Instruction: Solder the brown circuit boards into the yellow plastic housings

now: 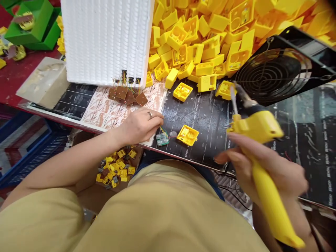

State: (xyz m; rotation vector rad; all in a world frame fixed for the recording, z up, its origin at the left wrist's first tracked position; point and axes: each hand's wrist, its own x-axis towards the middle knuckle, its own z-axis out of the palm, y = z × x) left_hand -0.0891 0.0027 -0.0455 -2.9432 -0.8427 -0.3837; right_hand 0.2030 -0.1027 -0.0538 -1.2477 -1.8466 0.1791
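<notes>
The right hand point(279, 169) has its fingers wrapped round a yellow soldering gun point(273, 203). On the tabletop point(207, 119), the board point(162, 139) lies just nearer than the left hand point(141, 122), whose fingers pinch its wires point(163, 130).

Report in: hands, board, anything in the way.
Right hand gripping soldering gun. Left hand at wires. Board left of yellow case, neither hand covering it. Fan beyond gun.

A khaki shirt point(168, 213) and silver ring point(150, 114) show.
</notes>
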